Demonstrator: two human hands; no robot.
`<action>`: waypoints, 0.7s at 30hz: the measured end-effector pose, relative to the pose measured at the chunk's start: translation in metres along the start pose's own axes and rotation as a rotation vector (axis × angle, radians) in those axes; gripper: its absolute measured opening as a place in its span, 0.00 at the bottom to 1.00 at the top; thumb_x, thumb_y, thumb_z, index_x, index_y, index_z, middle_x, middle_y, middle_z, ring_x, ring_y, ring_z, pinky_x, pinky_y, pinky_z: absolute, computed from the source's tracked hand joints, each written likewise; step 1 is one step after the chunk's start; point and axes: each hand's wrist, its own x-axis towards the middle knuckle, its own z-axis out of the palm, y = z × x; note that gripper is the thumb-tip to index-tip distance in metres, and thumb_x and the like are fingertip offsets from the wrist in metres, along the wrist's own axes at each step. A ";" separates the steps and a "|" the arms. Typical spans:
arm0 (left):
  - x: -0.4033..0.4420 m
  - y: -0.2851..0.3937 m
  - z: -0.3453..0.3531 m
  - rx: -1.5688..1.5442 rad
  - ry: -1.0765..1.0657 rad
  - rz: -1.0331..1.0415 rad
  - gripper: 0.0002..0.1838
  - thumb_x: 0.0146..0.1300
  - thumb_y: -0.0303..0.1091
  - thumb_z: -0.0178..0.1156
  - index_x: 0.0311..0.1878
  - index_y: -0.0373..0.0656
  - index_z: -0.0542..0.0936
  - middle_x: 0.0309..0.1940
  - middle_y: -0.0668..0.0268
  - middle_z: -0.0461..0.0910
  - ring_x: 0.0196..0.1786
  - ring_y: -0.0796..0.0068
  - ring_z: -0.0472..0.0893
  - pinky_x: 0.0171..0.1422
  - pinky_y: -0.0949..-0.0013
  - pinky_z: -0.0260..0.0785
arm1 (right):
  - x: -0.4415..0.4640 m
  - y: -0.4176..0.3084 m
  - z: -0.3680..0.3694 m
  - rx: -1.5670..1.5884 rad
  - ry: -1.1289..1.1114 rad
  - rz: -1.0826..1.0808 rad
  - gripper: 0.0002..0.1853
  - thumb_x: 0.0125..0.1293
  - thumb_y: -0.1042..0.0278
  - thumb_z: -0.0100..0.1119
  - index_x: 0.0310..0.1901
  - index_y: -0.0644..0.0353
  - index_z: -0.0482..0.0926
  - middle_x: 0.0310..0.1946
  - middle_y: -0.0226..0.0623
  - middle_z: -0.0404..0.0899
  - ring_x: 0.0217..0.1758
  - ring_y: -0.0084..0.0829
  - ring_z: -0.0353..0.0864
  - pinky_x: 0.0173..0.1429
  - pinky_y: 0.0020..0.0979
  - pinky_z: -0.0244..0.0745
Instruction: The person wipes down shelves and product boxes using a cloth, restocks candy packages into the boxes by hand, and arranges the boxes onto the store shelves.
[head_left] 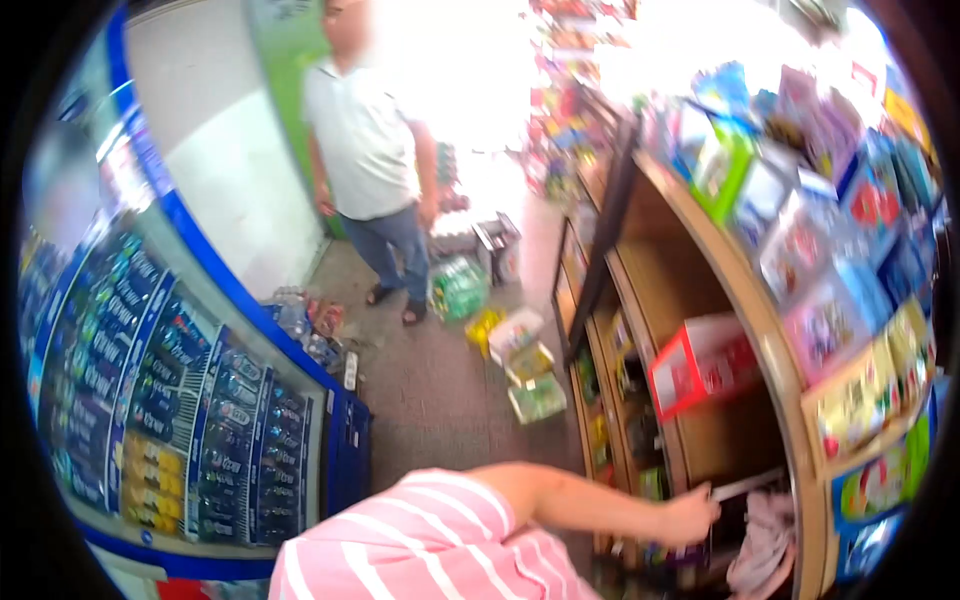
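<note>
Pink striped shirt [400,540] of the camera wearer fills the bottom edge, and from its sleeve a bare arm stretches across to the right, ending in the left hand [688,516] at the lower part of a wooden shelving unit [715,195]. Its fingers are curled inward and meet the near end of a thin white strip [748,484], but blur makes it impossible to tell whether they grip it. Just beside that hand, on its far right, a crumpled pale pink cloth [766,545] hangs within the same low section of the unit. Above the hand, an open red-and-white box [705,365] sits tilted on a shelf, while colourful packets [865,390] cover the unit's outer right side. Along the left stands a blue-framed drinks cooler [345,450] with rows of bottles [225,440], some yellow among the dark ones. Farther off, a person [365,150] in a pale shirt, jeans and sandals stands near a green-wrapped bottle pack [460,288] and several loose packages [538,398] on the floor [415,410].
</note>
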 end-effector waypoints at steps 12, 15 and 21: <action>-0.023 0.038 -0.026 0.182 -0.120 0.210 0.06 0.40 0.35 0.56 0.19 0.46 0.79 0.28 0.63 0.77 0.39 0.66 0.75 0.52 0.47 0.62 | -0.191 -0.096 -0.088 -0.620 -0.344 0.013 0.32 0.39 0.66 0.71 0.48 0.65 0.71 0.38 0.36 0.75 0.43 0.24 0.73 0.50 0.28 0.67; 0.012 0.041 -0.008 -0.298 0.388 0.172 0.06 0.41 0.29 0.54 0.21 0.39 0.79 0.36 0.60 0.77 0.42 0.61 0.76 0.58 0.44 0.59 | -0.188 -0.072 -0.141 -0.874 -0.377 -0.132 0.37 0.38 0.67 0.68 0.55 0.58 0.67 0.40 0.43 0.78 0.39 0.35 0.79 0.47 0.31 0.71; -0.022 -0.040 -0.065 -1.136 0.204 -0.229 0.08 0.47 0.24 0.54 0.31 0.35 0.80 0.31 0.64 0.80 0.35 0.74 0.78 0.44 0.73 0.69 | -0.152 -0.066 -0.010 -1.276 -0.377 0.071 0.51 0.35 0.71 0.60 0.67 0.43 0.49 0.34 0.50 0.78 0.31 0.50 0.77 0.38 0.42 0.73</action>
